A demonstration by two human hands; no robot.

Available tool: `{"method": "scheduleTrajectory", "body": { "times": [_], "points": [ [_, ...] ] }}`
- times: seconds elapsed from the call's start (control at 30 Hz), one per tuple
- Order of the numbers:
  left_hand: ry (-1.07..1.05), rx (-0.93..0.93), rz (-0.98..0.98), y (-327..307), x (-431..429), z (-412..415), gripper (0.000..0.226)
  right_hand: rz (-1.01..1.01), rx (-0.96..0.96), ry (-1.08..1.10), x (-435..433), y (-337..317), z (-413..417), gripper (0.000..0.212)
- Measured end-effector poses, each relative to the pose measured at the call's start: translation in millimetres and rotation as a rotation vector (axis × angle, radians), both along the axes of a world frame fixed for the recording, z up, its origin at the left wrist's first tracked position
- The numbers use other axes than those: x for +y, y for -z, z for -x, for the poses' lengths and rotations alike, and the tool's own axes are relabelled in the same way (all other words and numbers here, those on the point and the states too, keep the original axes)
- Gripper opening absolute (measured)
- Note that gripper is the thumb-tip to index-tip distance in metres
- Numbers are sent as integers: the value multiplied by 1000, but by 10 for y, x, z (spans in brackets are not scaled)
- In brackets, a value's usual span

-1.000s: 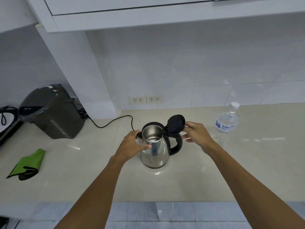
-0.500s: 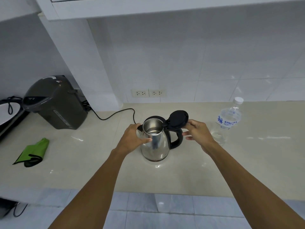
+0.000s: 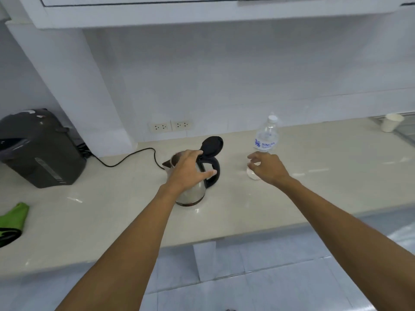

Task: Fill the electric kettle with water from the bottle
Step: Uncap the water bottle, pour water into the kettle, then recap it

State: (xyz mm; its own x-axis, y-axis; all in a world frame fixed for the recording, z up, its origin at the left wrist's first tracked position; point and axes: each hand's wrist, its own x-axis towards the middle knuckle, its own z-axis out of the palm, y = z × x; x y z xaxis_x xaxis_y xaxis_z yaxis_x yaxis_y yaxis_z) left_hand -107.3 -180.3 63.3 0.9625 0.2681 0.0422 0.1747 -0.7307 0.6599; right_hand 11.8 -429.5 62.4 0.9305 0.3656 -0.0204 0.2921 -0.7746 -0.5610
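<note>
A steel electric kettle [image 3: 193, 194] with a black handle stands on the pale counter [image 3: 112, 209], its black lid [image 3: 213, 145] flipped up. My left hand [image 3: 188, 172] lies over the kettle's rim and upper body, with the fingers by the lid hinge and the thumb against the handle. It hides the opening. A clear capped water bottle [image 3: 266, 138] with a blue label stands upright to the right. My right hand [image 3: 267, 167] hovers just in front of the bottle's lower part. Its fingers are apart and curled, and it holds nothing.
A dark hot-water dispenser [image 3: 39, 151] sits at the far left, and a green cloth [image 3: 14, 217] lies near the left edge. The kettle's black cord [image 3: 134, 155] runs left along the counter. Wall sockets [image 3: 170, 126] are behind. A white cup [image 3: 391, 125] stands far right.
My right hand has let go of the lid and moved right towards the bottle. My left hand has shifted from the kettle's side onto its top. The view has swung right.
</note>
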Motion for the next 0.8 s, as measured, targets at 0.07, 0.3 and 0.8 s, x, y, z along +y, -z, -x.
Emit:
{"method": "scheduleTrajectory", "body": {
  "times": [0.07, 0.3, 0.8],
  "points": [
    [47, -8, 6, -40, -165, -10, 89, 45, -27, 29, -135, -108, 58, 35],
    [168, -16, 48, -64, -810, -338, 92, 222, -163, 78, -519, -652, -105, 49],
    [45, 96, 299, 544, -1587, -2081, 121, 164, -240, -112, -319, -657, -1677, 53]
  ]
}}
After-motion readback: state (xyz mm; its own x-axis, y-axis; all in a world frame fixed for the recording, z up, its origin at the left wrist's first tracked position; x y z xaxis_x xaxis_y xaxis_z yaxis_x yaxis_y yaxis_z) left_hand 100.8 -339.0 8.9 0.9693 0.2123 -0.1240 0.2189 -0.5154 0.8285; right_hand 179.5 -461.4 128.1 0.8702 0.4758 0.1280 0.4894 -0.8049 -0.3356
